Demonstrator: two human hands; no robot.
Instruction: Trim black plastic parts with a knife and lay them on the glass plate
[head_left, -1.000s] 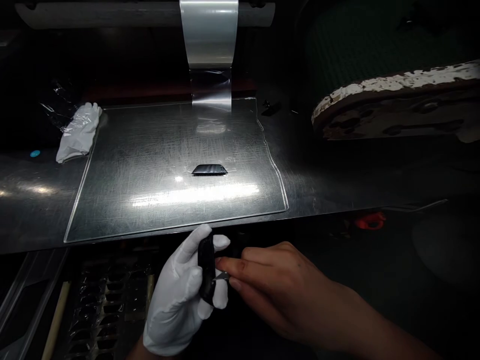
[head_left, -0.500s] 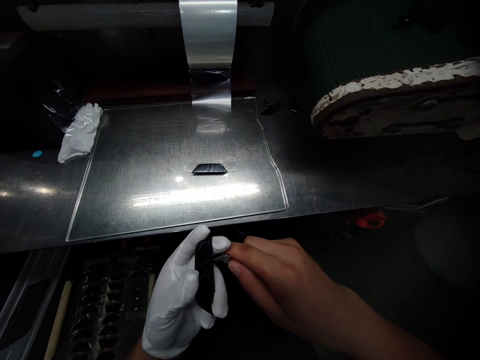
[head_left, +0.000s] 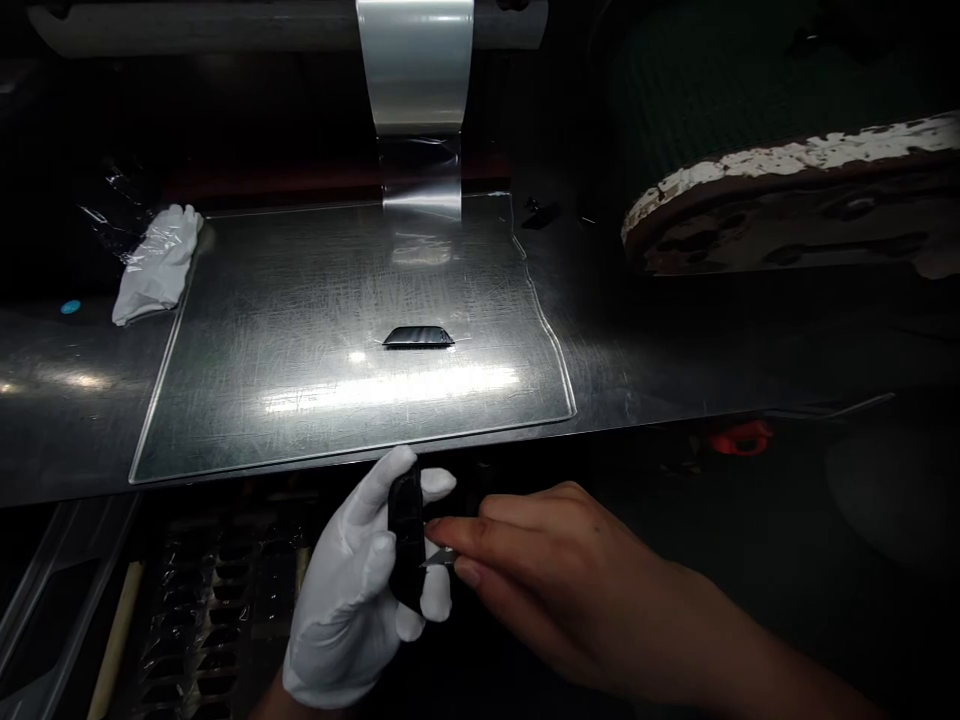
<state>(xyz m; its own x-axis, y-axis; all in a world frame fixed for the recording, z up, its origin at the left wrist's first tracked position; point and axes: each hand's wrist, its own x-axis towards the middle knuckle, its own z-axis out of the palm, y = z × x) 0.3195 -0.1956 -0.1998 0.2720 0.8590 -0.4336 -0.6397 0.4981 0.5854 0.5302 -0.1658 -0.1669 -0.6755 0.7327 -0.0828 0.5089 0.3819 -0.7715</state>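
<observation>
My left hand, in a white glove, grips a small black glossy part by its edges, in front of the table edge. Bare, my right hand pinches a small pointed metal blade between thumb and forefinger. The blade's tip reaches the right edge of the black part; its handle is hidden in my hand. Another black part, long and with slanted ends, lies on the scratched clear sheet on the table.
A strip of clear film hangs from a roller down to the sheet. A white glove lies at the left. Below the table edge sits a tray with several dark parts. A rounded machine edge juts in at the right.
My right hand has moved the blade down along the right edge of the black part. The left hand keeps its grip, nearly unmoved.
</observation>
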